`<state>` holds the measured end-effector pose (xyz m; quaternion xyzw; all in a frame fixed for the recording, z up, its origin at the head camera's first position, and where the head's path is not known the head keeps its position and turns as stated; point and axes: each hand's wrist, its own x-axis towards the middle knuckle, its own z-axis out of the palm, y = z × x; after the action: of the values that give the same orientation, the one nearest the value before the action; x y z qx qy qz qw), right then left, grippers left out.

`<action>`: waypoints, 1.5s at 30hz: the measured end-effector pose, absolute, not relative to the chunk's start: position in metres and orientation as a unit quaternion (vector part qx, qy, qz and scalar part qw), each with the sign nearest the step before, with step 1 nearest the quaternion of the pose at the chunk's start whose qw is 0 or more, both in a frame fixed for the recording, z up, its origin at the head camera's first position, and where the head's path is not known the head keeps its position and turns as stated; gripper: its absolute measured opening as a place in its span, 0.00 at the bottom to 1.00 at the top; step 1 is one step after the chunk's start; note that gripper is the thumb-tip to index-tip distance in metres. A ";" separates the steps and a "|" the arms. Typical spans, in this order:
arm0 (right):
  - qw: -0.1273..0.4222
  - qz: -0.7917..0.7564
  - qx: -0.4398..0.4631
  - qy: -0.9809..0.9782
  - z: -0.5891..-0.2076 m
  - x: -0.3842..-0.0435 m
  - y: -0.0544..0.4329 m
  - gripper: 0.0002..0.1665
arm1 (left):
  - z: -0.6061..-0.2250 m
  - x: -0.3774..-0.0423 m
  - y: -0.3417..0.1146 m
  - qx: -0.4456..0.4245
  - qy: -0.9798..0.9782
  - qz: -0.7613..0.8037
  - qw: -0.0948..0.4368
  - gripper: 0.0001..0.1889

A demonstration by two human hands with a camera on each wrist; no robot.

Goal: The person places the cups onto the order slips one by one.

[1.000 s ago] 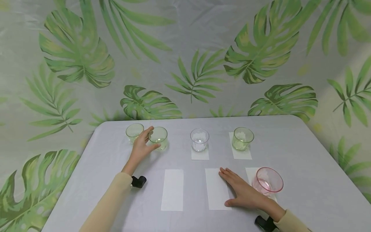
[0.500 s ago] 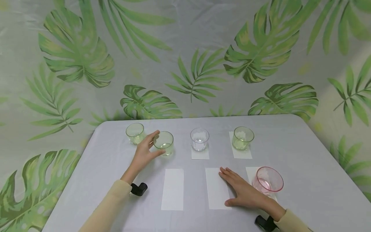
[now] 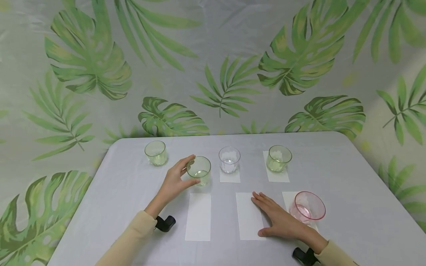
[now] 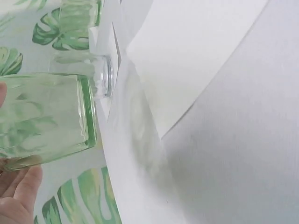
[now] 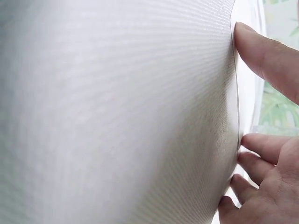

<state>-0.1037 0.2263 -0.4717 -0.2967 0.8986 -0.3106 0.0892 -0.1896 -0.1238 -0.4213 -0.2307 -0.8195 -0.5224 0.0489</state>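
My left hand (image 3: 177,178) grips a green-tinted glass (image 3: 200,173) by its sides, thumb in front and fingers behind. In the left wrist view the held glass (image 4: 51,116) hangs raised off the white cloth, its base toward a white paper card (image 4: 187,60). That card (image 3: 198,218) lies just in front of the glass in the head view. My right hand (image 3: 277,220) rests with spread fingers on the table, its fingertips over the edge of another white card (image 3: 249,218). In the right wrist view the thumb (image 5: 266,56) and fingertips touch the surface.
A clear glass (image 3: 229,161) and a green glass (image 3: 279,159) stand on cards at the back. A pink glass (image 3: 307,207) stands on a card beside my right wrist. Another green glass (image 3: 156,153) sits at the back left. Leaf-patterned cloth hangs behind the table.
My left hand has carried the green glass to the right and toward me, away from the other green glass at the back left. My right hand has stayed still.
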 end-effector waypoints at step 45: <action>0.093 -0.287 -0.276 0.913 -0.474 -0.105 0.228 0.60 | -0.442 -0.150 -0.022 -0.394 -0.768 -0.498 -0.083 0.40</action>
<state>-0.1051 0.2275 -0.4738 -0.2756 0.9128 -0.2868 0.0930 -0.1500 -0.0224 -0.4419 -0.3944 -0.7677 -0.4982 -0.0831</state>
